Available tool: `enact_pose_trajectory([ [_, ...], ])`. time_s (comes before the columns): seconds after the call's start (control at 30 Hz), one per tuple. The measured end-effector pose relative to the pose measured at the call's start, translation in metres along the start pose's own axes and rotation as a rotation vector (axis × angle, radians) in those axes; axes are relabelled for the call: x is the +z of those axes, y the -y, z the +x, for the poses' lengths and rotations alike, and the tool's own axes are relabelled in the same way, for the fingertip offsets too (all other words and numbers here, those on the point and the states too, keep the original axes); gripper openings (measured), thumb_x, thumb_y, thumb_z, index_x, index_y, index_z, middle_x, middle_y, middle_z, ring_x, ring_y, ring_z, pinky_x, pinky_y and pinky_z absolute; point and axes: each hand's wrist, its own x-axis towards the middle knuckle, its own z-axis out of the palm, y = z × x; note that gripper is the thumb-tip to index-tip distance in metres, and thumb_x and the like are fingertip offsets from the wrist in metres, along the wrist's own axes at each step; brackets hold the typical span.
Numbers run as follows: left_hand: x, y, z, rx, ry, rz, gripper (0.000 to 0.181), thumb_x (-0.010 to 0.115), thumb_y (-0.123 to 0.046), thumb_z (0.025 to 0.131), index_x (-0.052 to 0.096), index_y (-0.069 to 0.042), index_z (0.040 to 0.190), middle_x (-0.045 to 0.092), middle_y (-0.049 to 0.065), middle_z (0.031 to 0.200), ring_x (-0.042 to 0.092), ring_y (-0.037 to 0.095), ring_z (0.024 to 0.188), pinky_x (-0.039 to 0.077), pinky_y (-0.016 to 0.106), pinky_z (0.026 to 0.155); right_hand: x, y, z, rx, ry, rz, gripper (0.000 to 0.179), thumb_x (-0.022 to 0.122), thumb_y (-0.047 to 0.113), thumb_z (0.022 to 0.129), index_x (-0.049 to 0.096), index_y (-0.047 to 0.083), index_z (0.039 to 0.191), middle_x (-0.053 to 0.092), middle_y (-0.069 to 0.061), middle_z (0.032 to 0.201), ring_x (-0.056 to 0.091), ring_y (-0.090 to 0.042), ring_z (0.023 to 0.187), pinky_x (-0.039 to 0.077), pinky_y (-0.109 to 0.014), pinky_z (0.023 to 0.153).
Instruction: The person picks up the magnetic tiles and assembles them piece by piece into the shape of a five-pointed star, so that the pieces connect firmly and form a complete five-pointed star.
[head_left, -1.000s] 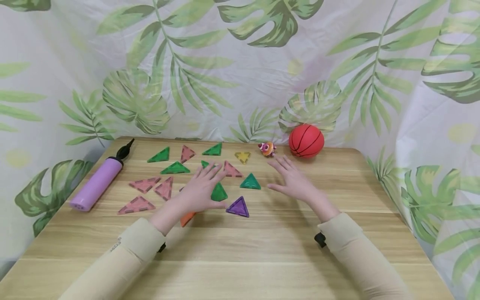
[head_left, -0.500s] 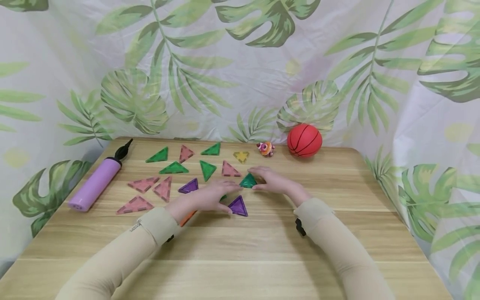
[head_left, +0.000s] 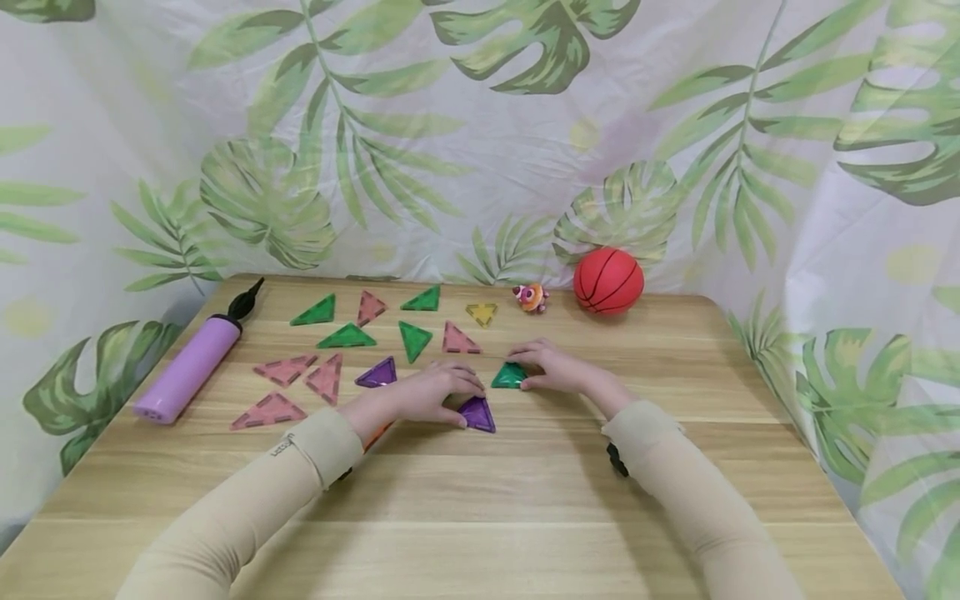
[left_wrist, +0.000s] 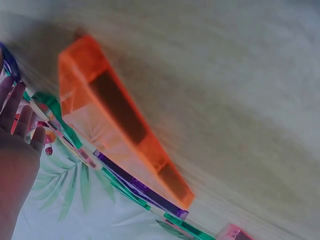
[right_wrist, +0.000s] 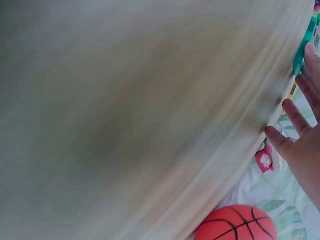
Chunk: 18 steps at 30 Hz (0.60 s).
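In the head view my left hand (head_left: 431, 393) reaches over a purple triangular magnetic tile (head_left: 482, 416), thumb and fingers pinching its left side and top. The tile lies flat at mid-table, partly covered. To its upper right, my right hand (head_left: 555, 368) grips a green triangular magnetic tile (head_left: 508, 377) between thumb and fingers. The right wrist view has the green tile (right_wrist: 302, 50) at the thumb. Under my left forearm an orange triangular tile (head_left: 377, 437) is mostly hidden; it looms large in the left wrist view (left_wrist: 82, 57).
Several pink tiles (head_left: 268, 412), green tiles (head_left: 347, 337), another purple tile (head_left: 377, 372) and a yellow tile (head_left: 482, 314) lie spread to the left and behind. A purple hand pump (head_left: 191, 371), a small toy figure (head_left: 532, 297) and a red basketball (head_left: 609, 282) sit farther out.
Both hands have come down and inward onto the tiles. The right hand has taken the green tile and shifted it slightly right and nearer. The left fingers have closed on the purple tile.
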Motion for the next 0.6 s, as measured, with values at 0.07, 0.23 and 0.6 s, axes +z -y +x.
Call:
enact_pose_trajectory([
  [0.07,0.001,-0.001,0.000,-0.002,-0.011,0.006,0.050,0.072,-0.036,0.082,0.062,-0.012,0.125,0.058,0.003,0.129,0.043,0.025,0.128,0.031,0.051,0.106,0.000,-0.003,-0.007,-0.017,0.005,0.006,0.052,0.066,0.021,0.089,0.050,0.004,0.135,0.045,-0.015,0.142,0.036,-0.033,0.132,0.027,-0.048,0.110],
  [0.23,0.003,-0.001,0.001,-0.005,-0.036,0.024,0.050,0.073,-0.037,0.081,0.063,-0.012,0.124,0.058,0.003,0.127,0.045,0.024,0.126,0.033,0.050,0.105,0.001,-0.006,-0.020,-0.072,0.020,0.007,0.049,0.066,0.016,0.089,0.052,0.006,0.134,0.047,-0.011,0.141,0.038,-0.033,0.131,0.029,-0.049,0.109],
  [0.6,0.003,-0.006,0.018,-0.028,-0.052,0.073,0.048,0.072,-0.037,0.082,0.064,-0.011,0.122,0.059,0.004,0.126,0.045,0.026,0.124,0.030,0.049,0.107,0.000,-0.007,-0.037,-0.123,0.033,-0.007,0.044,0.064,0.004,0.087,0.057,0.009,0.131,0.049,-0.012,0.138,0.037,-0.034,0.130,0.032,-0.050,0.107],
])
